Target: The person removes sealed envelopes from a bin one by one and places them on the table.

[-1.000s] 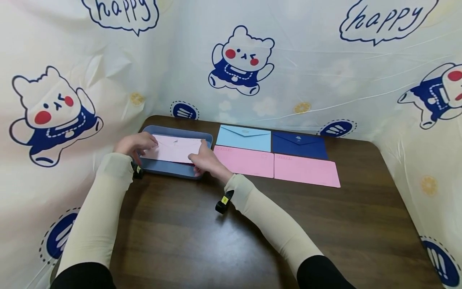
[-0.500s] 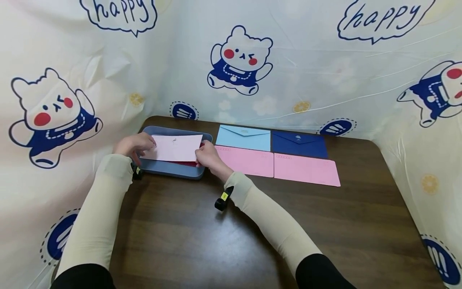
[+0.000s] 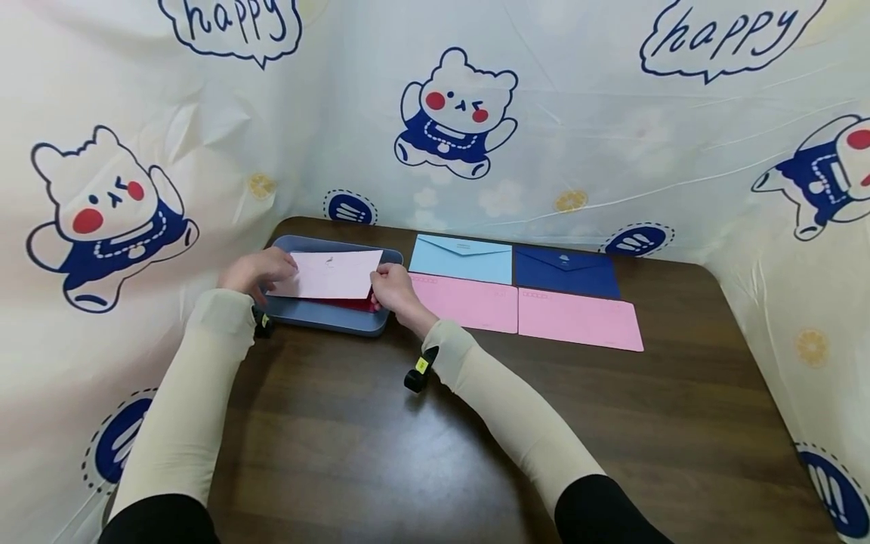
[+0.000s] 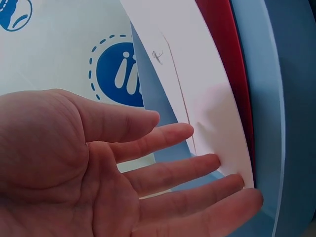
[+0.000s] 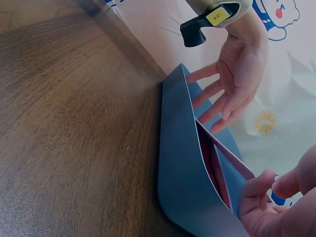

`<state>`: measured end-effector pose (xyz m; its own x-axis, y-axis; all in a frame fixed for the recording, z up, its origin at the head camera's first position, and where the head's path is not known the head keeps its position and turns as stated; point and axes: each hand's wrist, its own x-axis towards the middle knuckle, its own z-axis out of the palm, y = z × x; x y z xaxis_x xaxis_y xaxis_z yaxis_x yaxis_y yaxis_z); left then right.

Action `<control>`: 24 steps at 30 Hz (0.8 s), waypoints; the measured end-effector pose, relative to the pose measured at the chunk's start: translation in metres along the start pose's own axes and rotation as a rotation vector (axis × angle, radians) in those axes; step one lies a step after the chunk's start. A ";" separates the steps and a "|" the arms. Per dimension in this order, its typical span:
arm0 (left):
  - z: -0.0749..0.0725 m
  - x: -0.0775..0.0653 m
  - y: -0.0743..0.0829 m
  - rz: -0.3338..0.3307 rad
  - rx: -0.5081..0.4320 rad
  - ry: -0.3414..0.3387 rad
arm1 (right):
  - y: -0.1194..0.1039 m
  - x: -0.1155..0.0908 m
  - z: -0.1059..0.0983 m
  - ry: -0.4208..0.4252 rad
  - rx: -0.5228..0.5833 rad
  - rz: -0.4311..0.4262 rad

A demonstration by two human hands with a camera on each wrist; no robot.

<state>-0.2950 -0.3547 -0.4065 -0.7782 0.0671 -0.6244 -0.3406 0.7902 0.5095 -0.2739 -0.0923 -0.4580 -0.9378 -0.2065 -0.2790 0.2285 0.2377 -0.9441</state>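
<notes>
A pale pink envelope (image 3: 329, 273) with a small printed mark lies slanted over the blue-grey tray (image 3: 319, 318); its right end is raised. My right hand (image 3: 394, 289) pinches that end between thumb and fingers, as the right wrist view also shows. At the other end, my left hand (image 4: 148, 168) has its fingers spread and fairly straight, fingertips right at the envelope's edge. Beneath the pale envelope a red envelope (image 4: 232, 64) shows as a strip inside the tray; most of it is covered.
Right of the tray, a light blue envelope (image 3: 462, 259) and a dark blue envelope (image 3: 567, 272) lie in the back row. Two pink envelopes (image 3: 465, 304) lie in front of them. A patterned curtain (image 3: 578, 98) stands behind the brown table (image 3: 476, 453).
The pale pink envelope's right end has risen, baring more of the red one. My right hand has gone from a looser hold to a pinch there. My left hand stays nearly in place.
</notes>
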 end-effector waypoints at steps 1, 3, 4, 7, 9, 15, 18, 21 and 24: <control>0.000 0.000 0.000 0.002 0.002 0.002 | 0.001 0.000 0.000 0.003 0.004 -0.001; 0.001 0.000 0.000 0.008 0.013 0.011 | 0.001 0.000 0.001 0.007 0.001 0.000; 0.002 0.000 0.000 0.013 0.024 0.019 | 0.001 0.000 0.001 0.007 -0.001 0.003; 0.002 0.001 -0.001 0.033 0.059 0.047 | 0.001 0.000 0.001 0.005 -0.020 0.010; 0.003 0.001 0.000 0.044 0.078 0.065 | 0.001 0.000 0.000 0.008 -0.031 0.012; 0.008 -0.002 0.002 0.037 0.106 0.079 | 0.004 0.001 0.002 0.009 -0.049 0.007; 0.009 -0.005 0.004 0.038 0.127 0.094 | 0.003 0.001 0.002 0.012 -0.052 0.009; 0.010 -0.008 0.004 0.040 0.167 0.105 | 0.002 0.002 0.003 0.021 -0.054 0.029; 0.010 -0.010 0.003 0.031 0.199 0.104 | 0.001 0.002 0.003 0.029 -0.056 0.049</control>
<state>-0.2830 -0.3473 -0.4046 -0.8405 0.0384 -0.5404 -0.2129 0.8939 0.3946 -0.2747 -0.0951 -0.4598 -0.9334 -0.1658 -0.3184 0.2598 0.3000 -0.9179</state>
